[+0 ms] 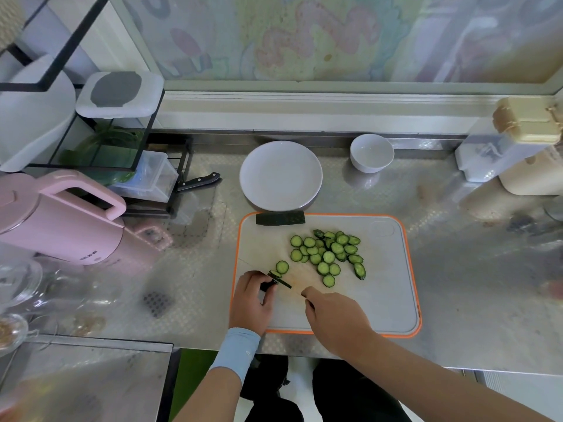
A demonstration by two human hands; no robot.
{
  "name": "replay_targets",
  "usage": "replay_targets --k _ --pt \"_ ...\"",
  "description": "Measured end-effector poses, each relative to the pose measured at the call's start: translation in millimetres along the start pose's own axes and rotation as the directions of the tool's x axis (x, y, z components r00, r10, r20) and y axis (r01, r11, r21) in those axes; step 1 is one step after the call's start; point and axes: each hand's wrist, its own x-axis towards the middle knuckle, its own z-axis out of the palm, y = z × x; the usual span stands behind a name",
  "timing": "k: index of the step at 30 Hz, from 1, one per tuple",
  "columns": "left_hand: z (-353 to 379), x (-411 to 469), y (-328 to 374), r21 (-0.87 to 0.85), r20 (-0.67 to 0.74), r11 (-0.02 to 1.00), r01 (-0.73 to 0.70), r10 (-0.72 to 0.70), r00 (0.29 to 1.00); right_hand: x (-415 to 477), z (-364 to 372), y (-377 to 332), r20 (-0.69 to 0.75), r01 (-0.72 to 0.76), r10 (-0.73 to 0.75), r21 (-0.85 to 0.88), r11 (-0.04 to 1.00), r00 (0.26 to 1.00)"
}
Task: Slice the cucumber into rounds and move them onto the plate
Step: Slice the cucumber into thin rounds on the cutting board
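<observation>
On the orange-rimmed cutting board (pixel 393 300) lies a heap of several green cucumber rounds (pixel 330 254). My left hand (pixel 253 300) grips a short dark cucumber stub (pixel 267 286) at the board's near left corner. My right hand (pixel 335 318) grips a knife (pixel 286 277) whose pale blade lies across the stub; the handle is hidden in my fist. One round (pixel 282 267) sits just beyond the blade. A dark cucumber piece (pixel 280 218) lies along the board's far edge. The white plate (pixel 280 175) stands behind the board with nothing on it.
A white bowl (pixel 371 152) stands right of the plate. A second black-handled knife (pixel 199 181) lies left of it by a rack. A pink kettle (pixel 61 217) and glassware (pixel 21 284) crowd the left; containers (pixel 511 153) stand at the right. The steel counter edge runs near me.
</observation>
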Motion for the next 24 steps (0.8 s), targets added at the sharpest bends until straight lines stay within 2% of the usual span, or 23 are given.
replay_targets --k 12,24 --pt "0.2 0.0 1.9 -0.01 -0.025 1.0 -0.013 0.013 1.0 8.0 -4.6 -1.8 0.031 -0.06 0.059 0.034 0.998 0.998" --pt "-2.1 1.8 2.3 -0.04 -0.013 0.999 -0.013 0.013 1.0 38.4 12.0 -13.5 0.072 -0.06 0.059 0.006 0.998 0.996"
